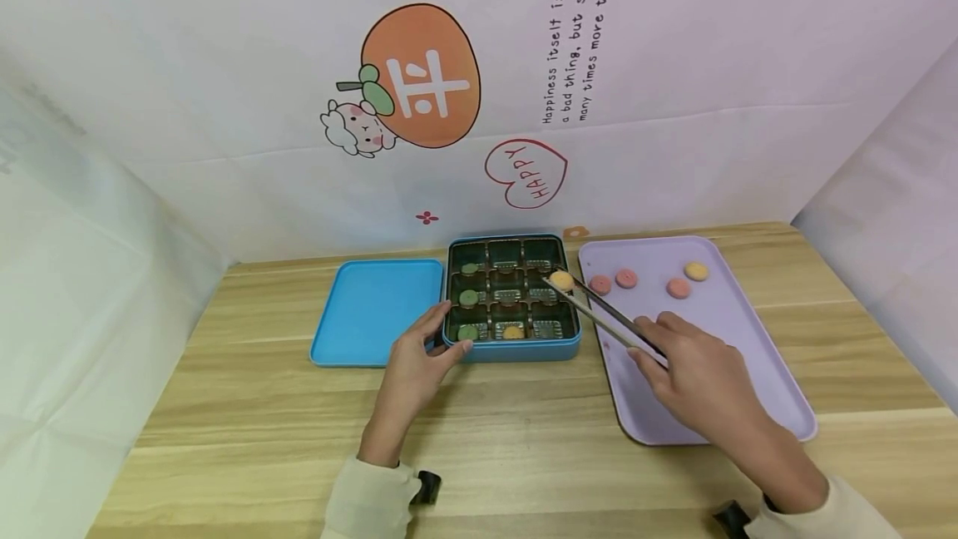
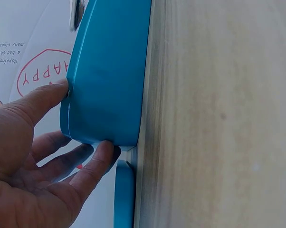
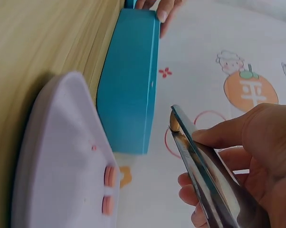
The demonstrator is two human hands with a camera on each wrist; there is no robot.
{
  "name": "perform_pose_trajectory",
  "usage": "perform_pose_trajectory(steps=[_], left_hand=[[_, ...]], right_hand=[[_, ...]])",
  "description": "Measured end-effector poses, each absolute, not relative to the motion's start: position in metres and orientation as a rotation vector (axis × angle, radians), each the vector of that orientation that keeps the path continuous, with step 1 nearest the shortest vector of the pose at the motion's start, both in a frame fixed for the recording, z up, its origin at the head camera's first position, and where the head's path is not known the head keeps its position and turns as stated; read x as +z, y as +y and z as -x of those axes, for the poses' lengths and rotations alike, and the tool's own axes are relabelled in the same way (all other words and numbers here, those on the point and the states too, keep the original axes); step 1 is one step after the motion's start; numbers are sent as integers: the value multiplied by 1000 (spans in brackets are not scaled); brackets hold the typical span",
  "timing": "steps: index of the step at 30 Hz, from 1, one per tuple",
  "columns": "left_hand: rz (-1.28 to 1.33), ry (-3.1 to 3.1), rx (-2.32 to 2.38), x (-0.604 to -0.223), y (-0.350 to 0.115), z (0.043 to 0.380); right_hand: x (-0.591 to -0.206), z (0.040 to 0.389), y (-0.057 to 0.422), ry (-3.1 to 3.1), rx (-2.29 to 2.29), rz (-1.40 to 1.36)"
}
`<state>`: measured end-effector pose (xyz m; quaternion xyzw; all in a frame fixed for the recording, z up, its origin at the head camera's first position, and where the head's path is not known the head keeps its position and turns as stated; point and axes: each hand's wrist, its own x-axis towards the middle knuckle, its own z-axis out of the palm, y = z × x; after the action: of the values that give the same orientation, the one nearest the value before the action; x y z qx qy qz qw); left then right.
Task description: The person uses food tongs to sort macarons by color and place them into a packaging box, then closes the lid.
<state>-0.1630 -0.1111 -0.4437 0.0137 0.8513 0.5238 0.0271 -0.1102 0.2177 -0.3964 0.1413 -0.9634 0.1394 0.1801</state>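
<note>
A blue tin box (image 1: pixel 524 351) with a divided clear insert stands at the table's back. My left hand (image 1: pixel 419 356) grips its front left corner, thumb on the rim and fingers against the side. My right hand (image 1: pixel 699 373) holds metal tongs (image 3: pixel 207 171), whose tips pinch a yellow cookie (image 1: pixel 561 280) above the box's right column. Green cookies (image 1: pixel 468 299) sit in the left column's compartments. Another yellow cookie (image 1: pixel 513 333) lies in the front middle compartment. What lies deeper in the middle column's other compartments is hard to tell.
Right of the box is a purple tray (image 1: pixel 718 356) with several pink cookies (image 1: pixel 626 278) and a yellow cookie (image 1: pixel 696 271) towards its back. A blue lid (image 1: pixel 377 310) lies left of the box. Behind the table hangs a printed white cloth (image 1: pixel 299 206).
</note>
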Motion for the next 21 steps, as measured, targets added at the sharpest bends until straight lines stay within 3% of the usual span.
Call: perform_pose_trajectory(steps=[21], left_hand=[[-34,2642,1600,-444,-111,164]], right_hand=[[-396,135,177,-2842,416,-485]])
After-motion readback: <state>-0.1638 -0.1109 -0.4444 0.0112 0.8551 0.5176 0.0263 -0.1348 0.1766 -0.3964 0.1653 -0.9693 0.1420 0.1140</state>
